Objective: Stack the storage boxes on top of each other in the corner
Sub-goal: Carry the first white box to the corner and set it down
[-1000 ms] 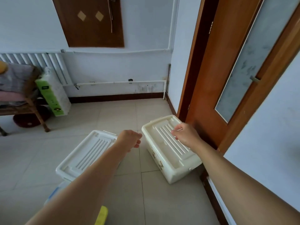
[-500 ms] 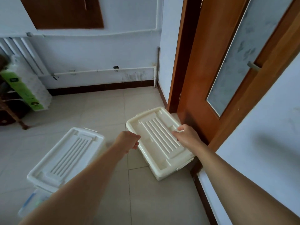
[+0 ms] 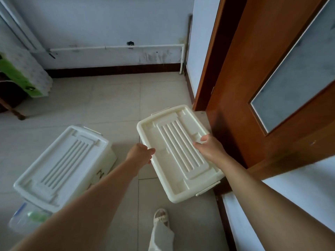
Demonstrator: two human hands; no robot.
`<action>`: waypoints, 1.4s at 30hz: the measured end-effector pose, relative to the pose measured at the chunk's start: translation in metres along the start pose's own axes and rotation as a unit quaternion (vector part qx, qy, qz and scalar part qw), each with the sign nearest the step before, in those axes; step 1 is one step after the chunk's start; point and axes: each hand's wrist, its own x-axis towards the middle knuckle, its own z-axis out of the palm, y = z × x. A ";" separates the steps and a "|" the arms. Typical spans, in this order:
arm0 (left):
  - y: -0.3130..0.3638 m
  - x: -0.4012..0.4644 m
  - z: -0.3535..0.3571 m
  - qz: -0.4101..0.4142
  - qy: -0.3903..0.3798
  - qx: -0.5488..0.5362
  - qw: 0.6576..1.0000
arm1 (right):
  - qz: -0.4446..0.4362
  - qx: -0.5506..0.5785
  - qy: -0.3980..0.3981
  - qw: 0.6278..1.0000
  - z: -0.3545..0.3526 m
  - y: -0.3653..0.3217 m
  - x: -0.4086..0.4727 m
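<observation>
Cream box (image 3: 178, 153) between my hands.
My left hand (image 3: 140, 153) curls on its near-left rim, my right hand (image 3: 210, 148) lies on its lid; white box (image 3: 61, 163) sits left of my left hand.

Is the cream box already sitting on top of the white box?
No, the cream box is beside the white box, with bare floor between them, near the door.

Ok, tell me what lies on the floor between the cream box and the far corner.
Nothing visible: bare tiles run from the cream storage box to the corner by the pipe. The white storage box sits off to the left.
</observation>
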 end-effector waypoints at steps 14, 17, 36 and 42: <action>0.017 0.169 0.062 -0.123 0.008 0.021 0.992 | 0.061 -0.057 -0.040 0.996 0.004 0.018 0.182; 0.015 0.183 0.077 -0.152 0.044 0.002 0.987 | 0.063 -0.073 -0.041 0.994 0.009 0.034 0.220; -0.091 0.330 0.195 -0.248 0.168 0.052 0.953 | 0.067 -0.170 0.050 0.982 0.095 0.183 0.421; -0.127 0.365 0.217 -0.285 0.215 0.049 0.933 | 0.070 -0.186 0.077 0.977 0.114 0.216 0.457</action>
